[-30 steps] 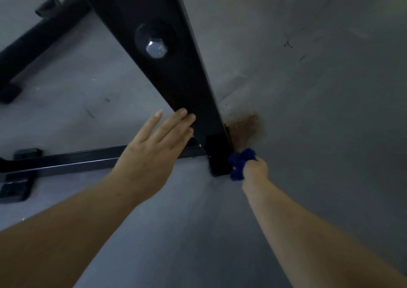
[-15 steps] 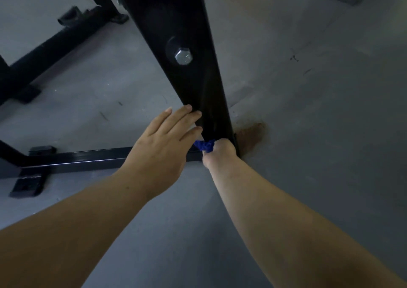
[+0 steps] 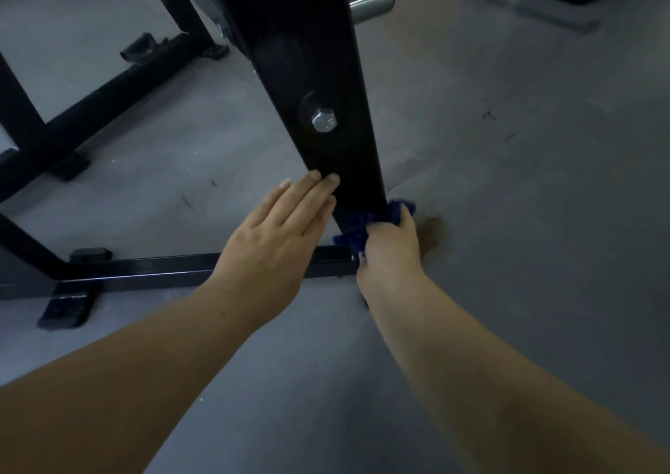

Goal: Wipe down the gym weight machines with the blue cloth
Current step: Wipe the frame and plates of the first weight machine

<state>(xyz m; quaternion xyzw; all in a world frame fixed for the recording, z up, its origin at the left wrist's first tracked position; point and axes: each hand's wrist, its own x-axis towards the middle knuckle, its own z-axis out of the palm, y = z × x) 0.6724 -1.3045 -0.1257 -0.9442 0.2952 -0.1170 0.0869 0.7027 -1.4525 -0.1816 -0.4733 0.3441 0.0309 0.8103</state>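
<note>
Right hand grips one crumpled blue cloth against the glossy black post. Left hand – fingers straight, together – rests flat on it; one hex bolt.

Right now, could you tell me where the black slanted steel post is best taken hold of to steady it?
Grip the black slanted steel post above its silver hex bolt, coming from the left. Its flat face is bare there, while the crumpled blue cloth in the right hand wraps the foot.
</note>
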